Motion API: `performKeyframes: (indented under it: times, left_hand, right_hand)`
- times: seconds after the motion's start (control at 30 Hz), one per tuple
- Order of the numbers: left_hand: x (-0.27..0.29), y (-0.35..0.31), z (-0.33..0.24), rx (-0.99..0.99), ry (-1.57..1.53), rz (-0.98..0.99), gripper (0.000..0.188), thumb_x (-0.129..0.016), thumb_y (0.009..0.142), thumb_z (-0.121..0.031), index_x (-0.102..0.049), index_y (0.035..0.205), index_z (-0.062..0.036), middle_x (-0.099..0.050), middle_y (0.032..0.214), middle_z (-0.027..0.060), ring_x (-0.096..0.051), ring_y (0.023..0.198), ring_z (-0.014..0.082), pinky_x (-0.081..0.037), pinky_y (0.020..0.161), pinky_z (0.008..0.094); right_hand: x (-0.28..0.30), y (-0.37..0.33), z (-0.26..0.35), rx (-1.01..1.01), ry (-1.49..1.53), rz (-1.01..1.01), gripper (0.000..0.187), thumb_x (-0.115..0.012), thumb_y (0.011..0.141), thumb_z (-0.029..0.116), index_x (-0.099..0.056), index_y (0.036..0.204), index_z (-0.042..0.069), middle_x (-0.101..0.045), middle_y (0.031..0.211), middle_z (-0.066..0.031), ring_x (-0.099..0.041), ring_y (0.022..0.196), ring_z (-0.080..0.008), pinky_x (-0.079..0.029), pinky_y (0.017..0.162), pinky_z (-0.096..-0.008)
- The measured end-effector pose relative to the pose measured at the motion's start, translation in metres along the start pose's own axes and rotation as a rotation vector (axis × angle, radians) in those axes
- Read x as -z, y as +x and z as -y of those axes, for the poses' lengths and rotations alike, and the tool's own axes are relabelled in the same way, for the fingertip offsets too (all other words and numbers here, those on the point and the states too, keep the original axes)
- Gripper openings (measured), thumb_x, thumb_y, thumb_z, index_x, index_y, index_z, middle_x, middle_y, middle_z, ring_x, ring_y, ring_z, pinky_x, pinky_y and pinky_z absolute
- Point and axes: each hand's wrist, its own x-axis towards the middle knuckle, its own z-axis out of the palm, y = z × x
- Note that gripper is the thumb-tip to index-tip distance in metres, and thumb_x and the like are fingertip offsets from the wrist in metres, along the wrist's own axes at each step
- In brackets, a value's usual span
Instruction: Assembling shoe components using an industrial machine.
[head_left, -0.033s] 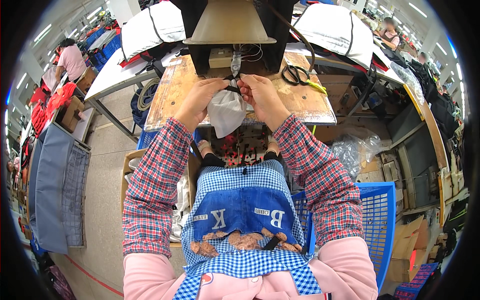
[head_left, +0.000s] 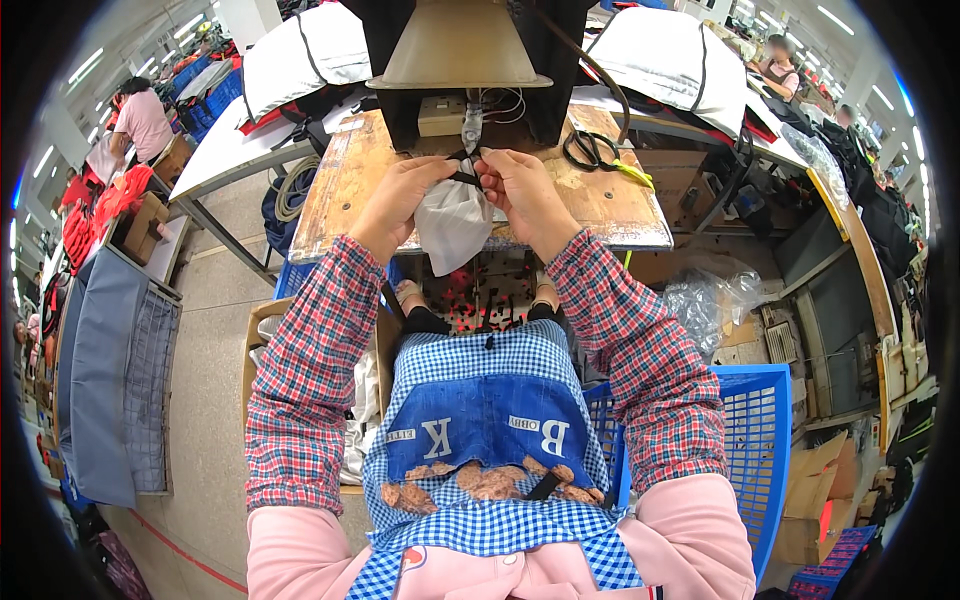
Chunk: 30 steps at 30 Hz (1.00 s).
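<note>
My left hand (head_left: pixel 402 203) and my right hand (head_left: pixel 532 197) are raised close together over the near edge of a worn wooden worktop (head_left: pixel 345 190). Fingers of both hands are pinched on a narrow black strap (head_left: pixel 466 177). From the strap a piece of thin white fabric (head_left: pixel 452 225) hangs down past the worktop edge. Just beyond my fingertips is the lower metal part (head_left: pixel 472 128) of a black machine with a beige cone-shaped cover (head_left: pixel 460 45). The exact contact between strap and machine is hidden by my fingers.
Black-handled scissors (head_left: pixel 590 150) lie on the worktop's right side. White padded pieces (head_left: pixel 305 60) are stacked on tables at both sides. A blue plastic basket (head_left: pixel 752 430) stands by my right arm, a cardboard box (head_left: pixel 258 345) by my left. People work farther back.
</note>
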Motion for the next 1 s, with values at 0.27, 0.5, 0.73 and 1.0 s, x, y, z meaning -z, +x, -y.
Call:
performKeyframes:
  times: [0.27,0.5,0.73,1.0]
  left_hand:
    - [0.003,0.002,0.001,-0.023,-0.027,0.036,0.039,-0.065,0.090,-0.015,-0.057,0.120,0.0099,-0.067,0.103,0.0124,-0.066,0.086,0.0152,-0.054,0.072,0.0269]
    - [0.005,0.002,0.002,-0.026,-0.022,0.038,0.039,-0.064,0.090,-0.014,-0.057,0.120,0.0101,-0.067,0.101,0.0109,-0.066,0.085,0.0147,-0.053,0.072,0.0266]
    - [0.006,0.000,0.000,-0.036,-0.004,0.037,0.039,-0.064,0.090,-0.014,-0.057,0.120,0.0095,-0.067,0.102,0.0104,-0.065,0.086,0.0141,-0.053,0.072,0.0262]
    - [0.008,-0.003,-0.005,-0.012,0.030,0.002,0.038,-0.064,0.090,-0.015,-0.058,0.119,0.0083,-0.067,0.102,0.0094,-0.064,0.086,0.0134,-0.051,0.074,0.0258]
  right_hand:
    - [-0.001,0.001,0.000,0.001,0.019,0.008,0.011,-0.059,0.094,0.015,-0.062,0.089,0.006,-0.061,0.083,0.0010,-0.054,0.068,-0.0069,-0.045,0.058,-0.0219]
    - [-0.001,-0.001,0.001,0.013,0.020,0.006,0.011,-0.060,0.093,0.016,-0.062,0.089,0.006,-0.061,0.084,0.0007,-0.054,0.069,-0.0068,-0.045,0.059,-0.0219]
    - [-0.001,0.000,-0.001,0.012,0.026,0.004,0.010,-0.060,0.093,0.016,-0.062,0.089,0.007,-0.062,0.084,0.0008,-0.055,0.070,-0.0069,-0.046,0.059,-0.0219]
    - [-0.001,-0.008,0.009,0.021,0.068,-0.033,0.015,-0.059,0.095,0.019,-0.062,0.091,0.005,-0.061,0.084,-0.0003,-0.055,0.070,-0.0082,-0.046,0.058,-0.0235]
